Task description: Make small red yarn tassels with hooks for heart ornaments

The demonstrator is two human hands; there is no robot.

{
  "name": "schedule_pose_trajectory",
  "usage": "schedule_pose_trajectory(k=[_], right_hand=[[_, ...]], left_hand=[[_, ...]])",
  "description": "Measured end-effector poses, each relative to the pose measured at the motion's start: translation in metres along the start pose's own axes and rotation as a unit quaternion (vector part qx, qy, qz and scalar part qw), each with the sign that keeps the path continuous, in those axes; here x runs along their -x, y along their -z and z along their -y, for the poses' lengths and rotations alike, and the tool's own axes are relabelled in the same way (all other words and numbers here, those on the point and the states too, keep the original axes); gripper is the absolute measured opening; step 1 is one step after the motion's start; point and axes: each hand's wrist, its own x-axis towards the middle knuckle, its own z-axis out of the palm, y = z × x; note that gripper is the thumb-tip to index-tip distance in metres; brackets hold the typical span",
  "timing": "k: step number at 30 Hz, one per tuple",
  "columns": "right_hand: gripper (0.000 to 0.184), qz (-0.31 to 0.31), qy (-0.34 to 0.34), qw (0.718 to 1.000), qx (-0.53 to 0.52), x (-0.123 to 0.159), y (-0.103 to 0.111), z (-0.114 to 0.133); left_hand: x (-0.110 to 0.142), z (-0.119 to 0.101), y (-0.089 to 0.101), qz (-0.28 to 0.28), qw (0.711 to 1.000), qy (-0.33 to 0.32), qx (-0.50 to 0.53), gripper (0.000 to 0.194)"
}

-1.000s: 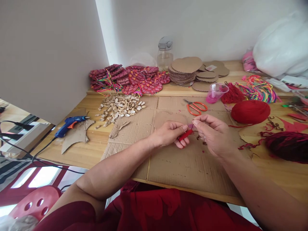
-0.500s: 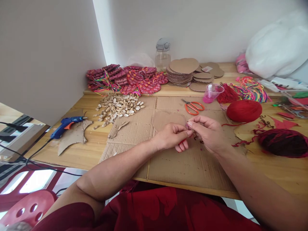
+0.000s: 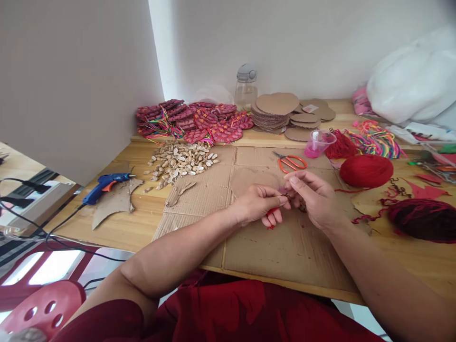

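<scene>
Over the flattened cardboard sheet (image 3: 270,247), my left hand (image 3: 258,204) is curled shut around a small red tool (image 3: 272,211), whose red end pokes out below the fingers. My right hand (image 3: 313,199) meets it fingertip to fingertip, thumb and forefinger pinched on a tiny dark purplish piece (image 3: 284,191) too small to name. Both hands hover just above a round cardboard cut-out (image 3: 249,178).
Orange scissors (image 3: 291,162), a pink cup (image 3: 318,142), a red yarn ball (image 3: 366,170) and dark yarn (image 3: 423,218) lie right. A shell pile (image 3: 181,161), blue glue gun (image 3: 105,183), cardboard discs (image 3: 276,110) and red woven pieces (image 3: 199,121) sit left and behind.
The hands have closed together; the red tool has sunk deeper into my left fist, and the camera view has shifted slightly.
</scene>
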Motion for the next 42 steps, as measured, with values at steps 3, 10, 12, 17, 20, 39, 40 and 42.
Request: schedule_pose_trajectory(k=[3,10,12,17,20,39,40,42], right_hand=[[0.029,0.046,-0.014,0.997,0.053,0.002,0.002,0.004],[0.024,0.104,-0.012,0.988,0.117,0.003,0.004,0.011],[0.025,0.093,0.002,0.986,0.136,0.002,0.005,0.008],[0.023,0.010,0.060,0.984,0.168,0.003,0.005,0.002],[0.022,-0.031,0.118,0.957,0.262,0.006,0.004,0.005],[0.017,-0.085,0.225,0.853,0.463,0.012,0.000,0.019],[0.017,-0.082,0.224,0.854,0.463,0.012,0.001,0.019],[0.017,-0.082,0.226,0.857,0.456,0.011,0.003,0.020]], left_hand=[[0.000,-0.002,0.002,-0.022,0.999,-0.008,-0.047,0.021],[-0.002,0.001,0.005,-0.039,0.995,-0.042,-0.086,0.021],[-0.002,0.001,0.005,-0.037,0.994,-0.037,-0.094,0.021],[-0.003,0.002,0.004,-0.025,0.995,-0.020,-0.093,0.021],[-0.002,0.002,0.004,-0.012,0.996,-0.010,-0.082,0.021],[0.003,0.001,-0.003,0.036,0.996,0.002,-0.080,0.030],[0.004,0.001,-0.005,0.044,0.996,0.007,-0.081,0.028],[0.006,0.002,-0.008,0.076,0.994,0.022,-0.077,0.024]])
